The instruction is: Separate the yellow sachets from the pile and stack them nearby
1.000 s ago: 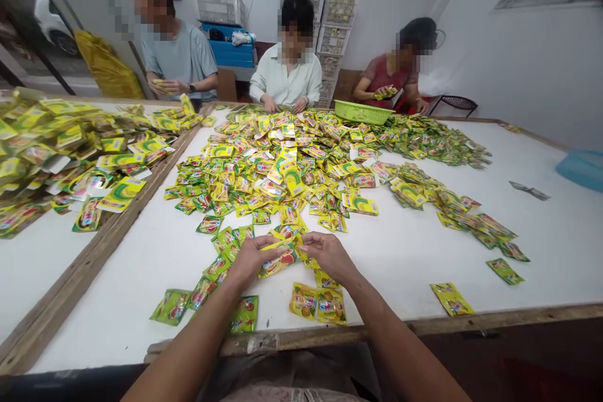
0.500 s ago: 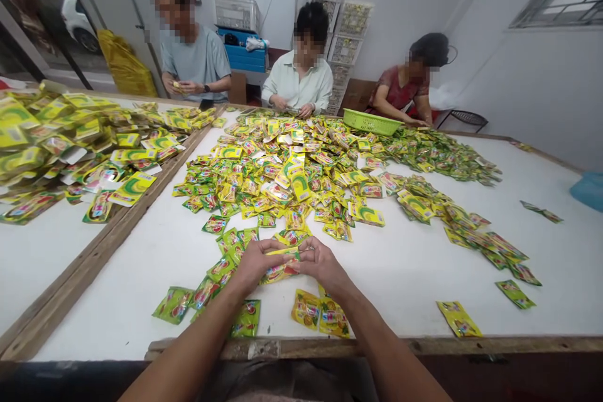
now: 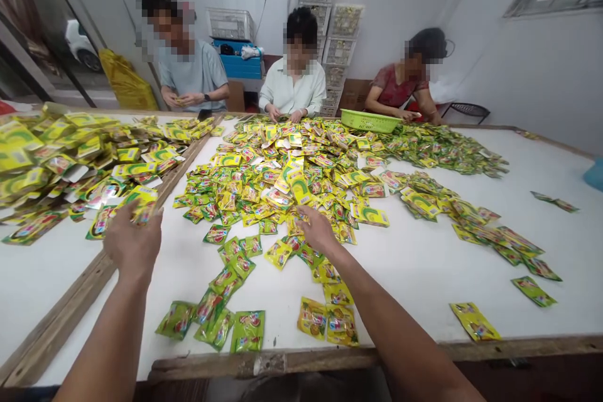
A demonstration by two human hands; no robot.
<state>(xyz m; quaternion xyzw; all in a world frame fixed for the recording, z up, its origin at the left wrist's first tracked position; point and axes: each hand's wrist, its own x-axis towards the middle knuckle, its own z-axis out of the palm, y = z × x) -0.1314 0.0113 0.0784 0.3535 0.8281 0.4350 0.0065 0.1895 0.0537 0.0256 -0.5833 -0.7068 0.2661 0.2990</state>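
My left hand [image 3: 134, 235] is over the near edge of a heap of yellow cartons [image 3: 61, 144], left of a wooden divider. Between its thumb and fingers a small yellow carton with a reddish picture [image 3: 144, 216] partly shows, blurred. My right hand [image 3: 318, 230] reaches to the front of a big pile of fruit-print sachets [image 3: 235, 198]; its fingers are bent and a little apart, fingertips at yellow sachets. Below it lie yellow sachets [image 3: 312, 317] near the table edge. Green sachets [image 3: 248, 330] trail down in the middle.
A wooden divider [image 3: 85, 292] splits the white table. A lime-green basket [image 3: 370, 121] stands at the back beside more green sachets [image 3: 452, 151]. Three people sit across the table, hands among the packets. Stacked white crates [image 3: 340, 50] stand behind them. Loose sachets [image 3: 473, 321] lie right.
My hands were together on a small yellow carton above the table's middle. They have separated: the left swung left to the carton heap, the right moved forward to the sachet pile.
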